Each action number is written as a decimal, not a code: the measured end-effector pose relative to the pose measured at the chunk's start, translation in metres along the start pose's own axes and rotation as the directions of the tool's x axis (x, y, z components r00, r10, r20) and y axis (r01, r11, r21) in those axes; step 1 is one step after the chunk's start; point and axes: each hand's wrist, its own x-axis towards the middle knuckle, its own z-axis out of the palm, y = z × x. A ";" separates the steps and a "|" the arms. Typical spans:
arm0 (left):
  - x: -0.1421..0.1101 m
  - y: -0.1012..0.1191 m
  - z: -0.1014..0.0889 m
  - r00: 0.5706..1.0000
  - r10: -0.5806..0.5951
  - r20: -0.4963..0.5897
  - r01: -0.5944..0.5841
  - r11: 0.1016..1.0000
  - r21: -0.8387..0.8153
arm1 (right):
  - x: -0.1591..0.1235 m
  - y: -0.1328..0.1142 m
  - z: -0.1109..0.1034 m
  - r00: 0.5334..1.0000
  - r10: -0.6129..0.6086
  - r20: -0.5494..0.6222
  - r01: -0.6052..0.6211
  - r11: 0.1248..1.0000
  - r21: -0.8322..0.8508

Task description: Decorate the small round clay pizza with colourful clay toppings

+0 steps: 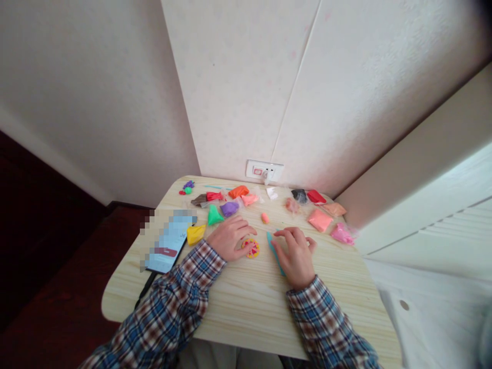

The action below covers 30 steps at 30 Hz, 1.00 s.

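Note:
A small round yellow clay disc with red and pink bits on top lies on the table. Beside it is my left hand, fingers stretched and apart, its thumb at the disc's left edge. My right hand is to the right of the disc with its fingers bent. Thumb and forefinger come close together there; anything between them is too small to make out. Partly under that hand lies a flat light blue tool. A small orange-pink clay lump sits beyond the disc.
Several clay packets, including yellow, green, purple and salmon, ring the table. A phone lies at left with a cable. Small purple clay balls stand far left. A wall socket is behind.

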 end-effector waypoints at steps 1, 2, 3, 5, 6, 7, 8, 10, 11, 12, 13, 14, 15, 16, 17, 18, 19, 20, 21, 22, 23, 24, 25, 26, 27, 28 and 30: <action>0.000 0.001 0.000 1.000 -0.001 0.018 0.001 1.000 0.000 | 0.000 0.000 0.000 1.000 0.006 0.008 -0.006 1.000 -0.017; -0.001 0.003 0.001 1.000 -0.003 0.031 0.003 1.000 0.004 | -0.001 0.000 0.000 1.000 0.009 0.020 -0.009 0.999 -0.036; -0.001 0.004 0.002 0.999 -0.005 0.040 0.005 1.000 0.012 | -0.002 0.000 0.000 1.000 0.008 0.030 -0.006 0.999 -0.054; -0.002 0.005 0.005 0.999 -0.009 0.054 0.007 1.000 0.028 | -0.003 0.000 0.001 0.999 -0.009 0.038 0.012 0.996 -0.084; -0.004 0.005 0.006 0.998 -0.011 0.061 0.009 0.999 0.035 | -0.003 0.000 0.001 0.999 -0.022 0.036 0.025 0.995 -0.093; -0.005 0.005 0.007 0.998 -0.016 0.066 0.013 0.999 0.040 | -0.004 -0.001 0.001 0.999 -0.032 0.035 0.036 0.995 -0.097; -0.006 0.005 0.008 0.997 -0.024 0.069 0.021 0.999 0.046 | -0.004 -0.001 0.001 0.999 -0.037 0.039 0.041 0.995 -0.096; -0.009 0.004 0.008 0.997 -0.054 0.062 0.051 0.997 0.055 | -0.005 -0.003 0.001 0.998 -0.031 0.061 0.036 0.996 -0.080; -0.010 0.003 0.007 0.996 -0.072 0.052 0.069 0.996 0.058 | -0.004 -0.003 0.000 0.997 -0.023 0.076 0.028 0.997 -0.065; -0.011 0.003 0.007 0.995 -0.088 0.043 0.085 0.995 0.059 | -0.004 -0.003 -0.001 0.996 -0.011 0.086 0.016 0.999 -0.049; -0.012 0.002 0.007 0.995 -0.098 0.036 0.095 0.994 0.058 | -0.004 -0.003 -0.003 0.996 0.005 0.086 -0.002 0.999 -0.034; -0.013 0.002 0.007 0.994 -0.102 0.033 0.099 0.993 0.057 | -0.003 -0.001 -0.004 0.997 0.027 0.075 -0.026 0.999 -0.020; -0.013 0.001 0.008 0.994 -0.099 0.035 0.097 0.994 0.056 | -0.002 0.000 -0.005 0.997 0.056 0.057 -0.056 0.998 -0.009; -0.013 0.001 0.009 0.995 -0.092 0.039 0.090 0.994 0.056 | -0.001 0.002 -0.006 0.995 0.090 0.036 -0.090 0.996 -0.002; -0.013 0.000 0.010 0.995 -0.085 0.042 0.083 0.995 0.056 | -0.001 0.004 -0.007 0.993 0.119 0.019 -0.119 0.993 0.002; -0.014 -0.001 0.011 0.996 -0.081 0.044 0.079 0.995 0.056 | 0.000 0.005 -0.007 0.990 0.137 0.012 -0.138 0.990 0.005; -0.014 -0.002 0.012 0.996 -0.081 0.044 0.079 0.995 0.057 | 0.000 0.006 -0.006 0.989 0.143 0.018 -0.144 0.990 0.009; -0.014 -0.002 0.013 0.996 -0.084 0.044 0.081 0.995 0.057 | 0.001 0.007 -0.006 0.990 0.140 0.033 -0.141 0.990 0.015; -0.014 -0.003 0.014 0.995 -0.087 0.047 0.085 0.995 0.056 | 0.001 0.007 -0.005 0.990 0.133 0.052 -0.135 0.991 0.022; -0.014 -0.004 0.014 0.994 -0.091 0.052 0.088 0.995 0.055 | 0.001 0.007 -0.005 0.989 0.128 0.070 -0.130 0.991 0.029; -0.015 -0.004 0.014 0.994 -0.094 0.058 0.091 0.994 0.055 | 0.001 0.007 -0.004 0.989 0.126 0.079 -0.129 0.991 0.035; -0.015 -0.004 0.014 0.993 -0.096 0.063 0.092 0.994 0.054 | 0.002 0.006 -0.005 0.989 0.128 0.077 -0.131 0.991 0.040; -0.015 -0.004 0.014 0.993 -0.096 0.067 0.092 0.994 0.054 | 0.002 0.007 -0.006 0.989 0.131 0.066 -0.134 0.990 0.044; -0.015 -0.004 0.013 0.993 -0.096 0.070 0.092 0.994 0.053 | 0.002 0.007 -0.007 0.990 0.136 0.050 -0.138 0.989 0.048; -0.015 -0.004 0.013 0.993 -0.096 0.071 0.092 0.994 0.053 | 0.003 0.008 -0.008 0.990 0.139 0.032 -0.140 0.989 0.052; -0.015 -0.004 0.013 0.993 -0.096 0.073 0.092 0.994 0.051 | 0.003 0.009 -0.009 0.990 0.138 0.017 -0.138 0.989 0.058; -0.015 -0.003 0.012 0.993 -0.096 0.074 0.093 0.995 0.046 | 0.004 0.011 -0.009 0.993 0.120 0.001 -0.120 0.991 0.066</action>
